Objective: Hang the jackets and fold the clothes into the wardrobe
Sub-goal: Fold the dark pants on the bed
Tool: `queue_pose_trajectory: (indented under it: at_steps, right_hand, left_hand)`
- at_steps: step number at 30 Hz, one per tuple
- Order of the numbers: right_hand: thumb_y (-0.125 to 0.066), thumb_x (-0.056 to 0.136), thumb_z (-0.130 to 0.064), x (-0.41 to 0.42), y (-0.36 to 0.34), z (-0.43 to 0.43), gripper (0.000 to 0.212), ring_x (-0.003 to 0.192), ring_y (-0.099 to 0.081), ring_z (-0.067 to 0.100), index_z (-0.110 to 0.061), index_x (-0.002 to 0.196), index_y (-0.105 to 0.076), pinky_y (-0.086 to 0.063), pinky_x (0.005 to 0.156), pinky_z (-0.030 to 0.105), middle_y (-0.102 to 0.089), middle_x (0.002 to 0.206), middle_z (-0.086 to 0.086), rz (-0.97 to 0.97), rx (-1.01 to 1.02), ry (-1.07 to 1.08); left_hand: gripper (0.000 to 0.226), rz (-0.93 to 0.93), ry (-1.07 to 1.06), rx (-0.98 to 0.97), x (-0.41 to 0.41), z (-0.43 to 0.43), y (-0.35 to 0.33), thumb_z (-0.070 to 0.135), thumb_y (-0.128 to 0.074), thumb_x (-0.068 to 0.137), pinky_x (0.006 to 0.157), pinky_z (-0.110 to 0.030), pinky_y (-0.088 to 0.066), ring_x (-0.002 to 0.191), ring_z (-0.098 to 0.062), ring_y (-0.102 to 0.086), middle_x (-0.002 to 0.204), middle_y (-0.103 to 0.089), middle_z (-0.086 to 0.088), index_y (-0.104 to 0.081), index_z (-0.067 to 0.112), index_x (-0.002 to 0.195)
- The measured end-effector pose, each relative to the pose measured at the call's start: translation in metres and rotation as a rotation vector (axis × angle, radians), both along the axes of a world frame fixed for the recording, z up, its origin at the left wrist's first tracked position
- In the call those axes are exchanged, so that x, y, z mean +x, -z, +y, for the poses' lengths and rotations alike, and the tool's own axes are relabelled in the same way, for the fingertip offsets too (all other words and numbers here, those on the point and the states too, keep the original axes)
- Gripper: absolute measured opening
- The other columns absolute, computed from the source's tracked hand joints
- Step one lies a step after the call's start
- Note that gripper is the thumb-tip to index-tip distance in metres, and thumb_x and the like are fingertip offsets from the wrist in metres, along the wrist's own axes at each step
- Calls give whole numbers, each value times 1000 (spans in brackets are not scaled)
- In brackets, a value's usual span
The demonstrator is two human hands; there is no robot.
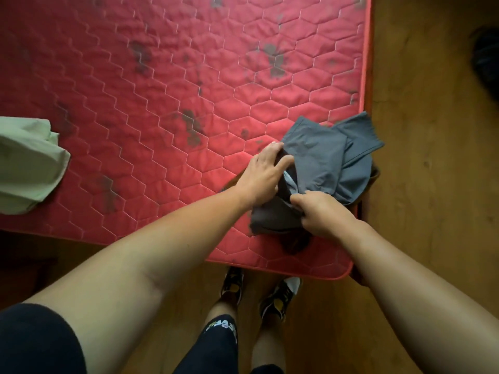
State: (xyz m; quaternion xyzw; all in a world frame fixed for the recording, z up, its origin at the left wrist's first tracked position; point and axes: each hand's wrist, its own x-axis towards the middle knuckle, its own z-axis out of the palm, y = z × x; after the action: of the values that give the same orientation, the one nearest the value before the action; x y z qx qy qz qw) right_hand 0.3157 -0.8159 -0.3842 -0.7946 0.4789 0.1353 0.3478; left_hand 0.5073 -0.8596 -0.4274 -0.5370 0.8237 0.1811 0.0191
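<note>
A grey garment [324, 160] lies bunched and partly folded at the near right corner of the red quilted mattress [162, 90]. My left hand [263, 175] rests on its left edge, with the fingers curled over a fold of the cloth. My right hand [321, 214] pinches the grey fabric near the garment's middle. A darker piece of cloth [294, 244] shows under the grey garment, beneath my right wrist.
A pale green garment [27, 163] lies crumpled at the mattress's left edge. Wooden floor [432, 184] runs along the right side and in front of the bed. A dark object [486, 60] sits at the far right. My feet in dark shoes [275, 298] stand by the bed.
</note>
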Motion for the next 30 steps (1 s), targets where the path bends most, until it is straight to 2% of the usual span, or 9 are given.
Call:
queue_pose_trajectory:
  at_steps: [2,4,6,9,12,16,19,22,30]
  right_hand:
    - [-57,83,-10,-5,-35,-7,26,83,-56,36,-27,88,-38,-35,65,39,-48,84,4,-21,-99,-15]
    - [-56,83,-8,-14,-73,-15,24,80,-54,35,-25,91,-41,-35,64,40,-51,85,4,-31,-165,4]
    - [-56,80,-7,-27,-111,-20,26,85,-59,35,-25,97,-50,-41,66,41,-57,88,2,-37,-242,33]
    - [-57,81,-4,-47,-168,-24,36,92,-61,31,-28,108,-62,-42,69,36,-59,95,1,34,-343,62]
    - [-59,84,-6,-65,-231,-27,24,87,-62,29,-30,87,-64,-50,72,38,-51,92,-2,105,-398,122]
    - [-66,89,-15,-80,-313,-23,27,79,-58,22,-31,72,-53,-50,64,34,-46,90,-3,167,-550,118]
    - [-63,95,-22,-94,-364,-17,6,85,-57,20,-26,90,-64,-57,68,36,-48,97,-1,263,-712,103]
    - [-54,98,-26,-108,-403,-19,25,101,-60,24,-29,122,-59,-53,72,36,-52,107,-2,301,-782,177]
    - [-60,94,-21,-74,-438,-22,52,114,-54,22,-37,142,-49,-50,81,35,-58,123,-4,511,-749,100]
  left_hand:
    - [72,-101,129,27,2,-12,-27,10,-69,70,116,-60,-26,151,-33,-19,157,-30,-10,-44,26,136]
    - [55,-127,209,37,4,-19,-56,23,-68,79,113,-59,-27,140,-29,-38,138,-50,-3,-52,29,131]
    - [37,-101,242,-49,5,-22,-84,32,-64,82,97,-50,-42,115,-30,-54,116,-57,-3,-60,30,119]
    - [20,134,213,-21,5,-18,-130,22,-68,73,71,-40,-49,85,-27,-52,107,-50,-8,-62,21,92]
    - [19,202,164,18,-1,-17,-190,18,-72,69,66,-32,-45,81,-29,-59,108,-55,-7,-60,16,84]
    - [16,117,201,-59,-3,-30,-292,20,-69,70,64,-35,-44,80,-32,-61,83,-65,-5,-56,17,78]
    - [20,142,218,-196,13,-42,-373,18,-65,72,62,-37,-41,73,-33,-57,69,-53,-1,-45,20,69]
    - [25,165,200,-332,33,-46,-459,19,-61,70,56,-36,-35,61,-32,-49,61,-45,3,-36,21,64]
    - [35,162,38,-626,98,-19,-608,17,-67,86,57,-38,-38,57,-25,-41,56,-40,2,-39,14,64]
